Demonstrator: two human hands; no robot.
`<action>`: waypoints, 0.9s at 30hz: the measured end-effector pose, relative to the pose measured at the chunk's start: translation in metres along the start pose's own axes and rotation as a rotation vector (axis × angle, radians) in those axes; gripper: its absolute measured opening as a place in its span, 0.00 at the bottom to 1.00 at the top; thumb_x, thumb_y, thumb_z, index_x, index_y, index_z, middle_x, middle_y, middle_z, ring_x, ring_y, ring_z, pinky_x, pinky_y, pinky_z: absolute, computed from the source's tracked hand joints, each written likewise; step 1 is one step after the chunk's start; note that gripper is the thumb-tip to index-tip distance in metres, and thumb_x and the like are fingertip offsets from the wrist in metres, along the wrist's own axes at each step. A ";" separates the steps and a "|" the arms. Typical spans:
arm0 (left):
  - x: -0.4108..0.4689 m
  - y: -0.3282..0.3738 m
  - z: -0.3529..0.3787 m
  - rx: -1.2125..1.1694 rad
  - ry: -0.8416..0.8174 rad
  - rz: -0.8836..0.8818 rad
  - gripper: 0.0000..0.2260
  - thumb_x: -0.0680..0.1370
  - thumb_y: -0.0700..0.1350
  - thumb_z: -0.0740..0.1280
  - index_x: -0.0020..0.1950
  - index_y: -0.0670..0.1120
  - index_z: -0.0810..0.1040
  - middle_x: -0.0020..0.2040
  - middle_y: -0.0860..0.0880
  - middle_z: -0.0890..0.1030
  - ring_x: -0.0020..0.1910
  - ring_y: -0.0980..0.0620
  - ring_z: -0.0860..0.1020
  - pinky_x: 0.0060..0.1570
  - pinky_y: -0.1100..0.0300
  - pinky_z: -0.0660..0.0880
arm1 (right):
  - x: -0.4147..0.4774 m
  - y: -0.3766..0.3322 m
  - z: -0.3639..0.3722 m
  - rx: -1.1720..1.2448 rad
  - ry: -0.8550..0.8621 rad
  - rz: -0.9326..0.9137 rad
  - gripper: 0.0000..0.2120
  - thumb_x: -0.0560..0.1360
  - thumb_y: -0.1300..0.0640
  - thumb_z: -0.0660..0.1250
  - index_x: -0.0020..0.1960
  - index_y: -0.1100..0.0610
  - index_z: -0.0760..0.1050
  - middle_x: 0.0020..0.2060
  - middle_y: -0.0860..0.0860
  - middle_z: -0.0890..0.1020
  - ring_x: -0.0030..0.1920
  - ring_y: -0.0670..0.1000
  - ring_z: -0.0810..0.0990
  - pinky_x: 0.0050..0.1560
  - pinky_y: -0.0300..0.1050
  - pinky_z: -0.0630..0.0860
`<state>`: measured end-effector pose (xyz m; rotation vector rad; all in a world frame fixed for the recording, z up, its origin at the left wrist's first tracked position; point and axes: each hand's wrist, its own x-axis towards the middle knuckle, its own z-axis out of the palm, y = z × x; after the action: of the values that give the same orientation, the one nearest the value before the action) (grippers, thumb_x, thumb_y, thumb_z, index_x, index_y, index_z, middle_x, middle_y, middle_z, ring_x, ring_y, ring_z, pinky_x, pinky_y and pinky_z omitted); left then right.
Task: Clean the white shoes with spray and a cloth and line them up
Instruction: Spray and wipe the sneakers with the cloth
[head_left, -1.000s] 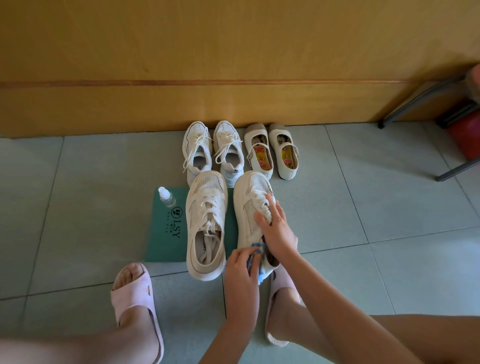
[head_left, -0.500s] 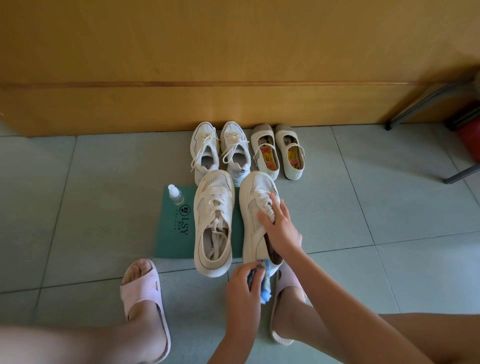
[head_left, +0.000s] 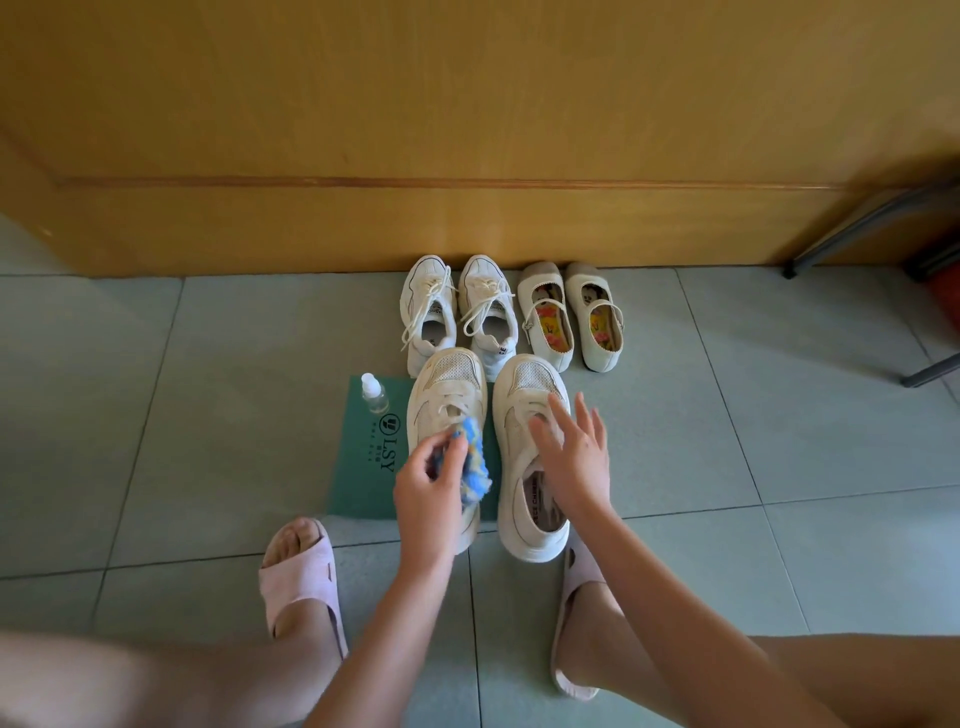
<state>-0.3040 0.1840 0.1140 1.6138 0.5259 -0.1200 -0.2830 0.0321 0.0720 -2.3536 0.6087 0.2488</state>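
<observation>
Grey floor tiles (head_left: 156, 415) carry two big white sneakers; left hand (head_left: 428, 488) pinches a blue cloth (head_left: 475, 462) over the left sneaker (head_left: 447, 395), right hand (head_left: 574, 457) rests spread-fingered on the right sneaker (head_left: 524, 395).

The green mat (head_left: 363, 467) on the floor carries the large dark letters "LSY", turned sideways so that they run from far to near, with a round dark emblem (head_left: 390, 423) just beyond the "L". A line of much smaller characters runs beside the letters, too fine to read.

The insole (head_left: 537, 501) of the near right sneaker (head_left: 524, 395) bears dark capitals along its length; only part is legible, roughly "CE CHINE".

The heel tab (head_left: 501, 349) of the far laced sneaker (head_left: 485, 291) shows the black letters "CE".
</observation>
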 end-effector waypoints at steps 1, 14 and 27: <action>0.005 0.003 -0.002 -0.020 0.002 -0.013 0.03 0.77 0.45 0.67 0.49 0.49 0.79 0.47 0.50 0.82 0.48 0.54 0.80 0.49 0.63 0.75 | -0.002 -0.004 -0.005 0.061 0.053 -0.033 0.21 0.79 0.42 0.57 0.70 0.42 0.66 0.76 0.45 0.57 0.76 0.49 0.50 0.71 0.57 0.60; 0.031 0.030 -0.006 -0.311 -0.157 -0.300 0.17 0.76 0.42 0.69 0.61 0.47 0.67 0.53 0.46 0.79 0.45 0.50 0.81 0.41 0.57 0.79 | -0.031 -0.050 -0.015 0.612 -0.381 -0.221 0.26 0.71 0.59 0.73 0.66 0.46 0.72 0.54 0.47 0.80 0.54 0.41 0.79 0.51 0.38 0.79; 0.040 0.008 -0.011 0.434 0.049 0.180 0.22 0.71 0.52 0.73 0.59 0.46 0.73 0.55 0.48 0.76 0.55 0.49 0.74 0.55 0.58 0.71 | -0.018 -0.037 -0.020 0.795 -0.161 -0.065 0.18 0.72 0.65 0.71 0.59 0.51 0.77 0.51 0.52 0.82 0.52 0.50 0.81 0.46 0.39 0.80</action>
<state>-0.2681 0.2043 0.1073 2.0847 0.4062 -0.0620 -0.2805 0.0493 0.1146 -1.5660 0.4401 0.1288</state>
